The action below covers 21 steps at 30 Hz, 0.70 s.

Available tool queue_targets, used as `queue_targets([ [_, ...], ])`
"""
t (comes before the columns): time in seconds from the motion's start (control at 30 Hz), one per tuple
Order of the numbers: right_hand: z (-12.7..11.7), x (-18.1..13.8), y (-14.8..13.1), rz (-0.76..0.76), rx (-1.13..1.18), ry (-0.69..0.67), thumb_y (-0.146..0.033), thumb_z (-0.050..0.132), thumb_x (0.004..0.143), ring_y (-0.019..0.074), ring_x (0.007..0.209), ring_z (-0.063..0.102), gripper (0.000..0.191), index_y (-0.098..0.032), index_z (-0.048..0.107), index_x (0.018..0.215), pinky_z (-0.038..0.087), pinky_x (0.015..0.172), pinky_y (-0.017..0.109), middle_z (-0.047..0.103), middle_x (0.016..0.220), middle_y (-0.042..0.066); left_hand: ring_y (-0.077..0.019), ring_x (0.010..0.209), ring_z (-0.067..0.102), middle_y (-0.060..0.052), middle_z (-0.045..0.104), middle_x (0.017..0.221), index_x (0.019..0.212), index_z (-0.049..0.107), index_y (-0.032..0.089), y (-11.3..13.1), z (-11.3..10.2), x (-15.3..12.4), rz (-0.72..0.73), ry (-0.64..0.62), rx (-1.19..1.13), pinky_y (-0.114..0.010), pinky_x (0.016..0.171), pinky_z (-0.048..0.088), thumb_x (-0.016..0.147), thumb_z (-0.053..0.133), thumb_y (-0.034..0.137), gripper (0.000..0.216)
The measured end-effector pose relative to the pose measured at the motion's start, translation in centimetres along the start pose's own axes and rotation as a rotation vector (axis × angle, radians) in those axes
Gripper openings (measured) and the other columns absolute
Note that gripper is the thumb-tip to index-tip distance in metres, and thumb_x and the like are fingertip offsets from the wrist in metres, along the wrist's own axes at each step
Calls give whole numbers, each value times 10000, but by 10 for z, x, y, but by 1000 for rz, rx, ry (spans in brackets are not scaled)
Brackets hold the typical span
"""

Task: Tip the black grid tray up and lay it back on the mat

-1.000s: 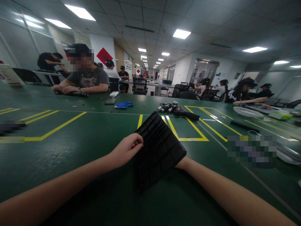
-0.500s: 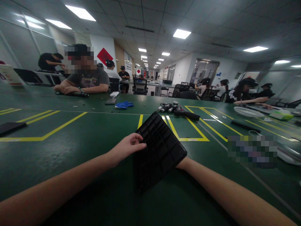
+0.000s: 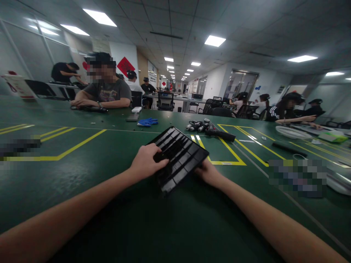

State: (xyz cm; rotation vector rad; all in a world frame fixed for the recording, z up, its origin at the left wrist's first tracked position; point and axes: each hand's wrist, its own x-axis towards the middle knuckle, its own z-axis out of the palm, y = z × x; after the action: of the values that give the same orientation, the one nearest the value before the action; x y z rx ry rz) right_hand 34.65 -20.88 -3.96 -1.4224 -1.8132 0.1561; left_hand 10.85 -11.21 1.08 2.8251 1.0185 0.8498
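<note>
A black plastic tray with many small square compartments (image 3: pixel 181 155) lies low over the green table, held between both my hands. My left hand (image 3: pixel 145 162) rests on its left edge with the fingers curled over the rim. Gripping the tray's right near corner from below is my right hand (image 3: pixel 210 173), with its fingers partly hidden under the tray. Both forearms reach in from the bottom of the view.
Yellow tape lines (image 3: pixel 219 148) mark the green table (image 3: pixel 109 160). Beyond the tray lie a cluster of small metal parts (image 3: pixel 197 126), a black tool (image 3: pixel 221 135) and blue gloves (image 3: pixel 147 122). A person in a grey shirt (image 3: pixel 105 93) sits across on the left; other people sit at the right.
The tray has tipped down from a steep upright tilt to nearly flat. My left hand moved onto its left edge, and my right hand now shows at its near right corner.
</note>
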Motion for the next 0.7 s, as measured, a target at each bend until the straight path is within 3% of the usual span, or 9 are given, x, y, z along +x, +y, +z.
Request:
queue_targets([
  [0.2, -43, 5, 35, 237, -483, 73, -242, 488, 801, 276, 1005, 419, 414, -252, 529, 1213, 381, 891, 446, 569, 1054, 99, -314, 816, 576, -161, 627, 840, 723, 624, 134, -75, -22, 13, -321, -83, 334, -376, 690, 368, 732, 432, 585, 490],
  [0.33, -47, 1, 51, 380, -575, -29, -275, 459, 813, 308, 1009, 419, 409, -273, 526, 1216, 390, 846, 454, 569, 1063, 115, -366, 845, 581, -216, 638, 843, 662, 621, 134, -108, -29, 14, -543, -210, 377, -409, 670, 376, 727, 410, 617, 532],
  [0.43, -43, 0, 53, 398, -597, -52, -295, 438, 823, 307, 1025, 417, 411, -281, 512, 1228, 385, 851, 444, 566, 1078, 112, -376, 869, 582, -227, 641, 875, 678, 634, 123, -116, -31, 15, -615, -274, 330, -434, 696, 394, 730, 414, 616, 542],
  [0.5, -42, 1, 51, 390, -627, -48, -299, 441, 821, 296, 1025, 422, 411, -282, 513, 1225, 381, 859, 430, 569, 1075, 106, -392, 885, 575, -252, 628, 898, 764, 651, 78, -115, -31, 16, -584, -190, 373, -470, 725, 399, 763, 395, 560, 546],
  [0.6, -42, 1, 49, 379, -671, -43, -297, 445, 819, 283, 1027, 426, 403, -277, 524, 1213, 373, 872, 409, 571, 1075, 103, -367, 937, 559, -259, 600, 986, 1014, 601, 0, -100, -28, 19, -420, 24, 437, -483, 778, 406, 842, 296, 321, 475],
  [0.7, -41, 0, 49, 371, -700, -42, -301, 435, 824, 278, 1029, 425, 398, -272, 527, 1210, 368, 874, 396, 572, 1074, 103, -248, 940, 570, -167, 606, 1026, 1176, 514, 38, -71, -13, 16, -232, 22, 316, -366, 823, 438, 832, 254, 139, 443],
])
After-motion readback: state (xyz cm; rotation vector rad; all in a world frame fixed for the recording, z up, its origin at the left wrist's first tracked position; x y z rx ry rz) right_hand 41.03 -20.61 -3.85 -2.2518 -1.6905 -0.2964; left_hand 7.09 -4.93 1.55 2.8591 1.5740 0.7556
